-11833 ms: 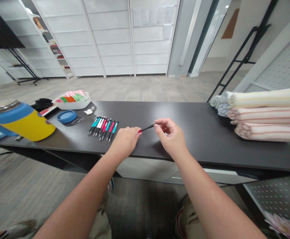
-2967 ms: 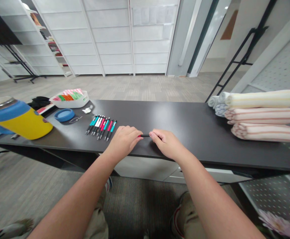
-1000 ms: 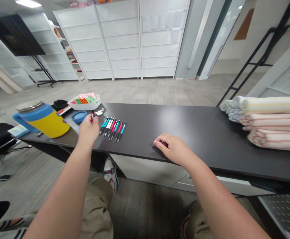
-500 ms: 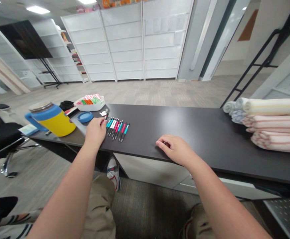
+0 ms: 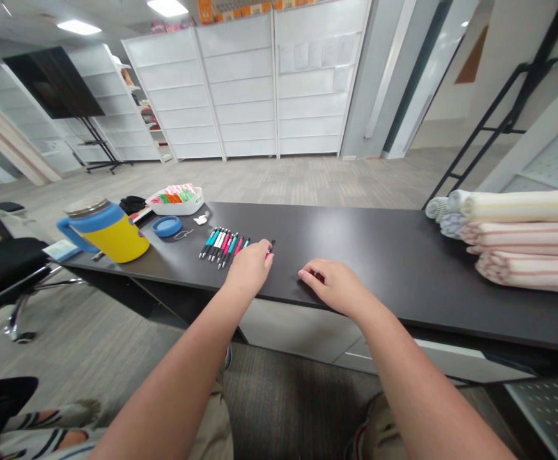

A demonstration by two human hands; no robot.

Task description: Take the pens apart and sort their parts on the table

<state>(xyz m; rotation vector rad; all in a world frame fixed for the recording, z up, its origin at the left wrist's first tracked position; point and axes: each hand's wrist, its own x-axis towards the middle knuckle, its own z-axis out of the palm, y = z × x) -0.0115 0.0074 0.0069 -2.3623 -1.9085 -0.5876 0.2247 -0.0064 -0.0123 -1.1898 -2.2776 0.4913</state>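
Note:
My left hand (image 5: pixel 250 265) is closed on a pen (image 5: pixel 271 246), pinched between thumb and fingers at the right end of a row of pens. The held pen has a dark tip and a pinkish-red part. Beside it on the dark table lie several pens (image 5: pixel 224 243) in teal, white and pink-red with black grips, side by side and slanted. My left hand covers part of the rightmost ones. My right hand (image 5: pixel 331 281) rests near the table's front edge with curled fingers. Whatever is inside it, if anything, is hidden.
On the table (image 5: pixel 350 239), a yellow and blue mug (image 5: pixel 116 236), a blue lid (image 5: pixel 167 226), a small thin loop (image 5: pixel 183 234), crumpled white bits (image 5: pixel 201 220) and a white basket (image 5: pixel 178 206) of colourful packets stand left. Rolled striped cloths (image 5: pixel 523 239) are stacked right.
My left hand has moved right with the pen, from the left end of the row to its right end. My right hand stays in place. The thin loop has come into view.

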